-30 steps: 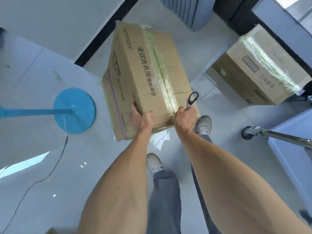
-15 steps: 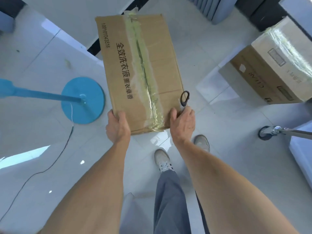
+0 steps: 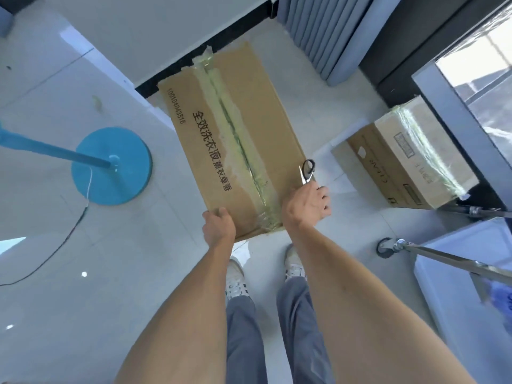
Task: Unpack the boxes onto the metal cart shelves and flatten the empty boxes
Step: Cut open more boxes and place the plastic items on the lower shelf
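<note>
The task stands at its opening stage. The cardboard box (image 3: 235,139) in front of the person appears to lie on the tiled floor (image 3: 83,300), just ahead of the feet. Its top seam is closed under a strip of yellowed packing tape (image 3: 238,145) that runs the full length of the lid. No flap is raised and no contents are visible.

The left hand (image 3: 219,227) grips the near left corner of the box, its fingers curled over the edge. The right hand (image 3: 306,205) rests at the near right corner and holds a pair of scissors (image 3: 307,171), its fingers curled around the handle end; the black loop and the blades project away from the wrist, over the right edge of the lid. Whether the blades are apart cannot be told.

A second cardboard box (image 3: 410,159), also taped shut, stands well apart to the right. Metal cart (image 3: 448,259) parts are visible at the right edge: a caster and two chrome bars. Nothing unpacked can be seen on its shelves.

Judged status:
- Done: first box positioned, cutting tool in hand.
- Remaining: cut the tape, open the flaps, move contents to the cart shelves, flatten the box, then repeat for the second box.
</note>
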